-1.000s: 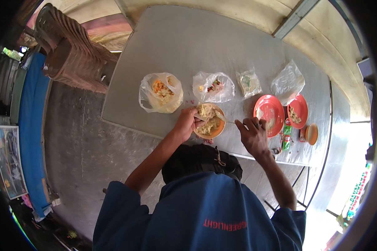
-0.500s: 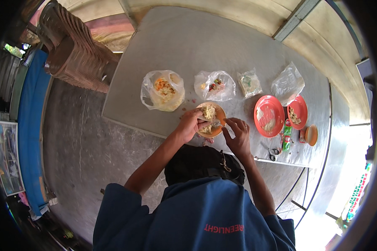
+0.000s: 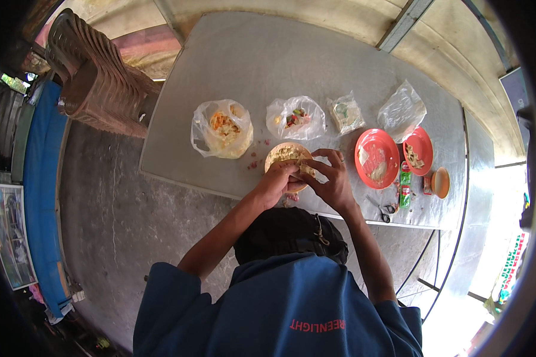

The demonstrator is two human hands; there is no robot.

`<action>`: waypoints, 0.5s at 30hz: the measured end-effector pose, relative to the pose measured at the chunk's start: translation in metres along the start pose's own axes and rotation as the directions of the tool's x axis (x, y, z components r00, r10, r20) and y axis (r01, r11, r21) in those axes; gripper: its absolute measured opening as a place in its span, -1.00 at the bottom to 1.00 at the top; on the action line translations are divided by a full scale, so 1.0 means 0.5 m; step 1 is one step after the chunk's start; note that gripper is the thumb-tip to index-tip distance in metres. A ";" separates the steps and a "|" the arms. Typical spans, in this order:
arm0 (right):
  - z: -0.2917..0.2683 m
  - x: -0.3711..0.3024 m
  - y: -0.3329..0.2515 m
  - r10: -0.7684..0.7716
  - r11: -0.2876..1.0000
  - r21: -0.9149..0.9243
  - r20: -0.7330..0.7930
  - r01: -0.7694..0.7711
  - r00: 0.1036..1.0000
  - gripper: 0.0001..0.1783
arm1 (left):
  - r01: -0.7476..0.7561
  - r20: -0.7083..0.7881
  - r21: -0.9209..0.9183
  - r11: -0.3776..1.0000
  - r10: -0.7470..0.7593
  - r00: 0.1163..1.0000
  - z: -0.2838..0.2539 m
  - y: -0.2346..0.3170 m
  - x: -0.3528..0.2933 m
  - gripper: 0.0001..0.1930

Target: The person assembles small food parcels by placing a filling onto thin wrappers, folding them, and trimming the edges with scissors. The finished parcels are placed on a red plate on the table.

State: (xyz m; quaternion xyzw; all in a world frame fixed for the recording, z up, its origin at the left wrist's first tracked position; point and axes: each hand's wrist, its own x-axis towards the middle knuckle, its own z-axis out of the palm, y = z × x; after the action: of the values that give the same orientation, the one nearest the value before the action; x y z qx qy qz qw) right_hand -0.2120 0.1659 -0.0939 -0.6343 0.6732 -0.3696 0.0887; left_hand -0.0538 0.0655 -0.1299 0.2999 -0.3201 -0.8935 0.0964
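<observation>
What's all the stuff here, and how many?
table: 1, grey, centre
food bowl: 1, orange, table edge
food bags: 2, clear, mid-table
flat packet: 1, clear, right of them
plates: 2, red, table's right
loose bag: 1, clear, above plates
sachets: 2+, green, beside plates
side bowl: 1, orange, far right
small packet: 1, red, beside side bowl
scissors: 1, black-handled, table edge
chair stack: 1, brown, upper left
carry bag: 1, black, at waist
shirt: 1, blue, bottom
left grip: 1, bare, food bowl
right grip: 1, bare, there
</observation>
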 end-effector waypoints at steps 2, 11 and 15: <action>0.000 -0.008 0.000 0.002 1.000 -0.001 -0.007 -0.002 1.000 -0.58 | -0.010 0.026 -0.112 0.994 0.013 1.000 0.005 0.001 -0.003 -0.67; -0.022 -0.043 -0.007 0.106 0.992 0.076 -0.042 -0.103 0.993 -0.55 | -0.010 0.089 0.003 1.000 0.010 0.996 0.009 -0.017 -0.015 -0.73; -0.034 -0.067 0.000 0.114 0.985 0.132 -0.044 -0.107 0.993 -0.57 | -0.031 0.002 0.031 0.999 0.031 1.000 0.027 -0.041 -0.025 -0.74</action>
State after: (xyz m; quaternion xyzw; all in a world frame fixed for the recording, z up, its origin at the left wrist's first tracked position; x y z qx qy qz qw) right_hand -0.2161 0.2034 -0.0937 -0.5793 0.6841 -0.4229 0.1327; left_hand -0.0517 0.0930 -0.1288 0.2958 -0.3386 -0.8870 0.1055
